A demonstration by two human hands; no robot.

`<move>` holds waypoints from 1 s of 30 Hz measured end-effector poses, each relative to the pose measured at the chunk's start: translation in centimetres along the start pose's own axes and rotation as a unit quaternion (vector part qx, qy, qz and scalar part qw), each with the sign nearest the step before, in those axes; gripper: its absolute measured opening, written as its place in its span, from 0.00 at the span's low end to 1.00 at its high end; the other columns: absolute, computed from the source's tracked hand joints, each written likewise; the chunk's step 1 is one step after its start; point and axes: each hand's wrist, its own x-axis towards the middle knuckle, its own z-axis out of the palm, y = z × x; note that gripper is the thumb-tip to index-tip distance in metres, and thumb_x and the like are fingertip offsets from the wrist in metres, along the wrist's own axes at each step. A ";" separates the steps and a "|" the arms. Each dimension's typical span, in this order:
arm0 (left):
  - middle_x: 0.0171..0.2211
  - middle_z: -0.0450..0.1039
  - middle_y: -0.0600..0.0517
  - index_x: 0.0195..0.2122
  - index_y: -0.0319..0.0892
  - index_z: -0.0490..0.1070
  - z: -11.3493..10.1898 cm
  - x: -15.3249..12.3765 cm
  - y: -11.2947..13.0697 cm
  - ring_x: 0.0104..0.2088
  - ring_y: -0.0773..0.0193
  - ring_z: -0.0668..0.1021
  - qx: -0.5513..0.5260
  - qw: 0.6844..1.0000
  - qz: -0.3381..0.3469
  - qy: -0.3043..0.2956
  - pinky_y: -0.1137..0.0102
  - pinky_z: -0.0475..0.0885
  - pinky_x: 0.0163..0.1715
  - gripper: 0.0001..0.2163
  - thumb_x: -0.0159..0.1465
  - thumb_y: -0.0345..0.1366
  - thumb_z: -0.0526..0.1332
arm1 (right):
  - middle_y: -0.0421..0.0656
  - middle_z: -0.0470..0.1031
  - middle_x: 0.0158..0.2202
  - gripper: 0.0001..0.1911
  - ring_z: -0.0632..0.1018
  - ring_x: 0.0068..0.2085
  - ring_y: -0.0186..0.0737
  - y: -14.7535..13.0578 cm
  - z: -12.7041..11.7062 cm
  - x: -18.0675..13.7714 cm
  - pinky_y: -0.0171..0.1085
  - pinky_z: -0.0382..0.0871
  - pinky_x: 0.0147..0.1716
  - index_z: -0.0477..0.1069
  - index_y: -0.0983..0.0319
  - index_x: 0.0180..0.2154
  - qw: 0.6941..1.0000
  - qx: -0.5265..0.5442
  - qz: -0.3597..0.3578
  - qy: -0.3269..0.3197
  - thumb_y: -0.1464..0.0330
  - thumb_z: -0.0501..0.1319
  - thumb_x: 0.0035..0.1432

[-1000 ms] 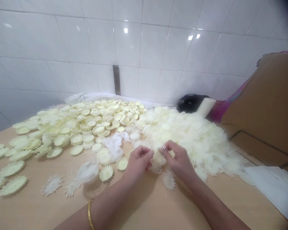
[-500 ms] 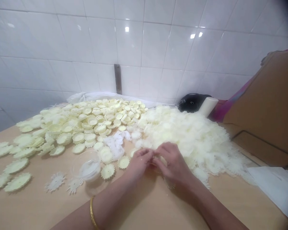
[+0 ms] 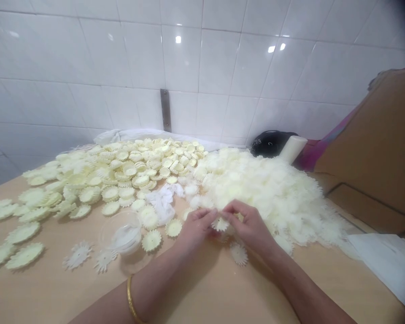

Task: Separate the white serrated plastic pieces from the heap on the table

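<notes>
Left hand (image 3: 195,228): fingertips pinched on toothed petal disc (image 3: 220,223).
Right hand (image 3: 251,227): pinching same disc, opposite rim.
Handling: likely feather-light, thin, floppy; best held by rim.
Heap (image 3: 266,193): loose discs, toward worktop's back edge.

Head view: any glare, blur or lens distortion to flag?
Head view: ceiling-light glare spots on the tiled wall; tile lines bow from wide-angle distortion; dark vignette at the top right corner; the white pile is washed out, its pieces barely separable; left hand and right hand fairly sharp, soft shadows on the table.
</notes>
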 end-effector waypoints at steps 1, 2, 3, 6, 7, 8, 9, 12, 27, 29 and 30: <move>0.21 0.67 0.51 0.27 0.37 0.70 0.1 -0.1 0.0 0.20 0.68 0.70 -0.003 1.000 -0.009 0.003 0.69 0.67 0.25 0.12 0.49 0.43 0.63 | 0.39 0.67 0.23 0.09 0.68 0.27 0.35 0.0 0.0 0.0 0.34 0.62 0.27 0.65 0.62 0.23 1.000 -0.004 0.005 0.007 0.68 0.53 0.54; 0.21 0.67 0.52 0.27 0.37 0.70 0.1 -0.2 0.1 0.20 0.68 0.70 -0.003 1.000 -0.015 0.002 0.69 0.67 0.25 0.13 0.48 0.42 0.64 | 0.39 0.66 0.22 0.10 0.68 0.26 0.34 0.0 0.1 0.0 0.34 0.61 0.26 0.64 0.62 0.22 1.000 -0.010 0.007 0.014 0.69 0.52 0.54; 0.21 0.67 0.52 0.27 0.37 0.70 0.1 -0.2 0.1 0.20 0.68 0.70 0.001 1.000 -0.018 -0.003 0.70 0.66 0.24 0.13 0.47 0.42 0.65 | 0.39 0.66 0.21 0.09 0.67 0.26 0.34 0.0 0.1 0.0 0.33 0.60 0.25 0.63 0.62 0.22 1.000 -0.017 0.008 0.019 0.69 0.52 0.54; 0.21 0.68 0.52 0.26 0.37 0.70 0.1 -0.2 -0.1 0.20 0.69 0.70 0.022 1.000 0.000 -0.020 0.72 0.64 0.23 0.12 0.47 0.40 0.65 | 0.38 0.65 0.21 0.09 0.67 0.25 0.33 -0.1 0.2 -0.1 0.33 0.59 0.25 0.62 0.62 0.22 0.999 -0.029 -0.001 0.024 0.70 0.52 0.54; 0.20 0.68 0.52 0.25 0.37 0.70 0.0 -0.2 -0.1 0.20 0.70 0.69 0.031 0.999 0.007 -0.022 0.73 0.63 0.22 0.11 0.47 0.39 0.65 | 0.38 0.65 0.22 0.09 0.66 0.25 0.33 -0.2 0.2 -0.2 0.32 0.59 0.25 0.62 0.62 0.23 0.999 -0.029 -0.004 0.022 0.70 0.52 0.54; 0.19 0.67 0.52 0.25 0.37 0.69 0.0 -0.1 -0.2 0.19 0.70 0.69 0.038 0.999 0.010 -0.018 0.73 0.62 0.22 0.10 0.47 0.39 0.65 | 0.38 0.65 0.22 0.09 0.66 0.25 0.33 -0.3 0.2 -0.2 0.32 0.59 0.25 0.62 0.62 0.23 0.999 -0.028 -0.005 0.021 0.70 0.52 0.54; 0.18 0.66 0.53 0.24 0.38 0.69 0.0 -0.1 -0.2 0.19 0.71 0.68 0.043 0.999 0.011 -0.009 0.74 0.61 0.21 0.09 0.48 0.38 0.65 | 0.38 0.64 0.22 0.09 0.66 0.25 0.33 -0.4 0.2 -0.3 0.32 0.59 0.25 0.62 0.62 0.23 0.999 -0.025 -0.005 0.020 0.69 0.52 0.54; 0.15 0.63 0.55 0.21 0.39 0.66 -0.2 0.1 -0.4 0.17 0.72 0.66 0.051 0.998 0.015 0.020 0.74 0.59 0.20 0.09 0.48 0.38 0.64 | 0.38 0.62 0.21 0.11 0.65 0.25 0.33 -0.6 0.0 -0.3 0.32 0.59 0.25 0.61 0.62 0.22 0.999 -0.014 0.009 0.036 0.68 0.51 0.55; 0.11 0.57 0.58 0.20 0.39 0.63 0.2 0.0 0.4 0.13 0.74 0.60 -0.026 0.998 -0.040 0.040 0.75 0.51 0.15 0.16 0.44 0.46 0.66 | 0.41 0.69 0.27 0.06 0.71 0.31 0.36 -0.7 -0.2 -0.3 0.36 0.64 0.34 0.67 0.63 0.29 0.991 0.116 0.022 -0.068 0.66 0.57 0.52; 0.13 0.60 0.57 0.22 0.38 0.65 0.1 0.0 0.3 0.14 0.73 0.62 -0.061 0.996 -0.061 0.017 0.75 0.53 0.16 0.16 0.46 0.47 0.64 | 0.40 0.68 0.26 0.06 0.70 0.30 0.35 -0.7 -0.3 -0.3 0.36 0.64 0.34 0.67 0.63 0.27 0.995 0.078 0.004 -0.066 0.69 0.55 0.53; 0.14 0.61 0.56 0.23 0.38 0.66 0.1 0.0 0.3 0.15 0.73 0.64 -0.076 0.995 -0.067 0.002 0.75 0.55 0.16 0.15 0.47 0.47 0.63 | 0.40 0.68 0.25 0.07 0.70 0.30 0.35 -0.6 -0.3 -0.3 0.35 0.63 0.33 0.67 0.63 0.26 0.997 0.053 -0.008 -0.058 0.70 0.54 0.54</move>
